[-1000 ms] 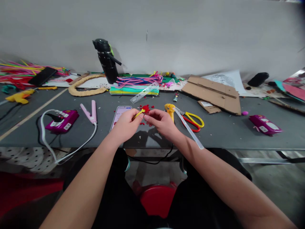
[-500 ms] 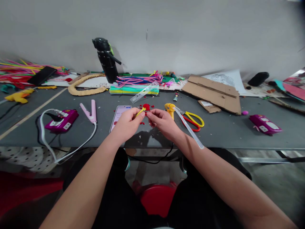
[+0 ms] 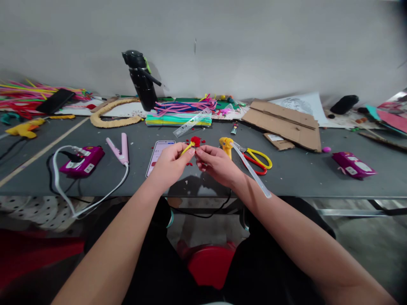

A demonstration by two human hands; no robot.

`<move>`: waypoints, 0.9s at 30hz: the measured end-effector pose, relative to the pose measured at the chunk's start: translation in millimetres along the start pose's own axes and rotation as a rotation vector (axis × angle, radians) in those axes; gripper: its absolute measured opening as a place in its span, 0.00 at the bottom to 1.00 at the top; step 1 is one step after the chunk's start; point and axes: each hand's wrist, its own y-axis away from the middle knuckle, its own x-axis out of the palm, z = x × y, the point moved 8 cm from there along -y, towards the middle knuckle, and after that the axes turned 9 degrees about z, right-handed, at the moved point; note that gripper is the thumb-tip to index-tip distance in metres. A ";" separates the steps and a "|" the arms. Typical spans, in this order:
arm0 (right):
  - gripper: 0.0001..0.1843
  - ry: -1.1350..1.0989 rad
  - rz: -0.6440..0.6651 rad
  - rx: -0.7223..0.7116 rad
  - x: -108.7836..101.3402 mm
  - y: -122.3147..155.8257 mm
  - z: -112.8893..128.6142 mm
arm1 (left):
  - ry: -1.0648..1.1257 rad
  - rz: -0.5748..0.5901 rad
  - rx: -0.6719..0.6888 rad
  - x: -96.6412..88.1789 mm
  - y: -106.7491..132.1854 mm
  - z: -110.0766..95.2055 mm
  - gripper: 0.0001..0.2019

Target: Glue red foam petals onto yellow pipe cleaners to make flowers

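My left hand (image 3: 172, 160) is closed in a pinch around a thin yellow stem (image 3: 187, 148), which looks like a pipe cleaner with a thicker tip. Right beside that tip, my right hand (image 3: 213, 162) has its thumb and fingers pressed together; whatever they hold is too small to make out. Just beyond the fingertips is a fuzzy red clump (image 3: 195, 140), with small red bits scattered around it on the grey table (image 3: 295, 173). A yellow glue gun (image 3: 226, 146) with a clear glue stick (image 3: 254, 173) stands close to my right hand.
Red-and-yellow-handled scissors (image 3: 260, 161) lie right of the glue gun. A phone (image 3: 156, 157) lies left of my hands, near a pink flat iron (image 3: 121, 150) and a purple power strip (image 3: 83, 162). Behind are pipe cleaners (image 3: 178, 118), a ruler (image 3: 192, 122), a black bottle (image 3: 142, 82) and cardboard (image 3: 282, 123).
Both hands stay almost in place, still pinched together at the yellow stem's tip. My right fingers have shifted very slightly; the view has moved a little. Nothing else visibly differs.
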 end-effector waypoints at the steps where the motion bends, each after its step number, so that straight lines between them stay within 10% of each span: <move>1: 0.21 -0.006 0.011 0.002 1.3 0.1 0.4 | 0.015 0.001 -0.001 0.7 0.1 -0.2 0.12; 14: 0.18 -0.103 0.112 0.090 8.9 3.2 -0.9 | 0.124 0.016 0.033 4.1 0.5 -1.8 0.11; 27: 0.15 0.440 -0.242 -0.216 -22.7 12.4 33.7 | -0.246 -0.097 -0.023 -10.7 0.2 8.4 0.15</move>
